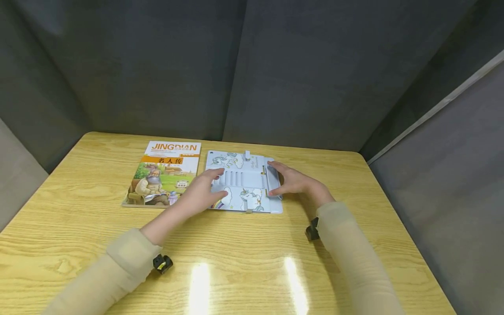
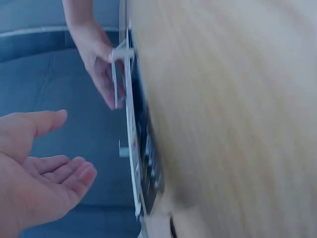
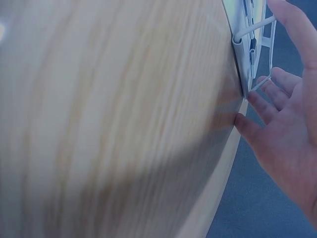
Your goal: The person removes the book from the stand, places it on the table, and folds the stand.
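A pale book stand with unicorn and rainbow prints [image 1: 236,162] lies flat on the table, small clips at its near and far edges. My right hand [image 1: 295,180] spans the raised flap [image 1: 272,180] at the stand's right end, thumb on the near side and fingers on the far side. The right wrist view shows this flap [image 3: 271,44] as a thin tilted frame between the thumb and fingers. Over the stand's left part is my left hand [image 1: 198,192]. In the left wrist view, that hand [image 2: 44,173] has its thumb and fingers apart, holding nothing.
A book with an illustrated cover [image 1: 169,175] lies left of the stand, partly behind the left hand. Wooden table [image 1: 236,253] extends toward me. Dark grey partitions [image 1: 299,78] rise behind the table and at its sides. Each wrist carries a small black device.
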The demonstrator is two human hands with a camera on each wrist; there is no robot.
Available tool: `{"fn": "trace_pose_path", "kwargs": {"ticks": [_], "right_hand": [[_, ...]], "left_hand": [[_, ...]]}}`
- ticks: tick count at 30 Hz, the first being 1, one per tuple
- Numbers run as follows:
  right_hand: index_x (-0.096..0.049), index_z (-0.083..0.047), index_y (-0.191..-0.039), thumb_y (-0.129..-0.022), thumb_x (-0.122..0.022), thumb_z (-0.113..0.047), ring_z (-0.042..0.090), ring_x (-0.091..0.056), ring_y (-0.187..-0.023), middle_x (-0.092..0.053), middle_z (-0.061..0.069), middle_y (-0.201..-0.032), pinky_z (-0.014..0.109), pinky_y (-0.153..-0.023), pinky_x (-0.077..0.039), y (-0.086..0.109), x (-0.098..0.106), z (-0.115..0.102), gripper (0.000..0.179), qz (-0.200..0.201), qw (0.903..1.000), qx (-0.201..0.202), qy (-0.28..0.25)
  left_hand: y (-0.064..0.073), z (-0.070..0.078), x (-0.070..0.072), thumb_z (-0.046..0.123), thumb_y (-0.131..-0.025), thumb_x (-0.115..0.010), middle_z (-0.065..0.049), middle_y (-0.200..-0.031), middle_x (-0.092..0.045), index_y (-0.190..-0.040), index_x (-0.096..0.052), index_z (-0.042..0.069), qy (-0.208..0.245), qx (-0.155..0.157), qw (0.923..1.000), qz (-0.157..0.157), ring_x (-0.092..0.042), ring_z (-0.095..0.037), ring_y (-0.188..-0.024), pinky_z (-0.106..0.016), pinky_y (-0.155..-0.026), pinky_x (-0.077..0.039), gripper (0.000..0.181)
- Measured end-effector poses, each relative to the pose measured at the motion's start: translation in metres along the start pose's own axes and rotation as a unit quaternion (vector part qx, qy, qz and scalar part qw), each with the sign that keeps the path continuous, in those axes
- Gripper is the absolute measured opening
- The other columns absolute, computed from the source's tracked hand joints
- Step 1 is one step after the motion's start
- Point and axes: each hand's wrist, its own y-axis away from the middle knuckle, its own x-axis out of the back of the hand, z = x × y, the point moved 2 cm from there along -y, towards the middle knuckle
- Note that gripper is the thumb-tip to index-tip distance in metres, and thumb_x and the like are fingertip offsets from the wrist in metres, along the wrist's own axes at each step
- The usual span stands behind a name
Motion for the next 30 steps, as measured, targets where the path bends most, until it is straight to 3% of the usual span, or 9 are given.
{"fn": "trace_pose_path", "kwargs": {"ticks": [6,15,30], "right_hand": [[-0.013,-0.015,-0.153,-0.067,-0.080,-0.053,0.028,-0.011,-0.145,-0.011,0.011,-0.158,0.046,-0.117,-0.017,-0.002,-0.001,0.000,0.114,0.000,1.0000,-0.001,0.007],[-0.015,-0.013,-0.152,-0.067,-0.079,-0.055,0.030,-0.011,-0.145,-0.012,0.013,-0.158,0.048,-0.116,-0.017,-0.004,-0.001,-0.004,0.115,-0.007,0.9999,0.000,0.015],[-0.016,-0.013,-0.152,-0.066,-0.077,-0.060,0.030,-0.012,-0.145,-0.013,0.012,-0.158,0.047,-0.116,-0.018,-0.008,-0.004,-0.006,0.116,-0.018,0.9982,-0.008,0.057]], "left_hand": [[0.004,0.012,-0.020,0.025,-0.084,-0.072,-0.010,-0.136,-0.050,-0.140,-0.042,0.006,0.000,-0.026,0.9995,0.016,-0.048,-0.028,-0.124,-0.042,-0.102,-0.042,0.067],[0.003,0.021,-0.044,0.024,-0.079,-0.077,-0.011,-0.134,-0.052,-0.135,-0.049,0.005,-0.012,-0.050,0.9986,-0.010,-0.048,-0.027,-0.124,-0.040,-0.105,-0.039,0.065],[-0.015,0.022,-0.063,0.024,-0.080,-0.075,-0.010,-0.120,-0.061,-0.128,-0.055,0.002,-0.061,-0.055,0.9946,-0.063,-0.054,-0.024,-0.114,-0.037,-0.103,-0.042,0.057]]}}
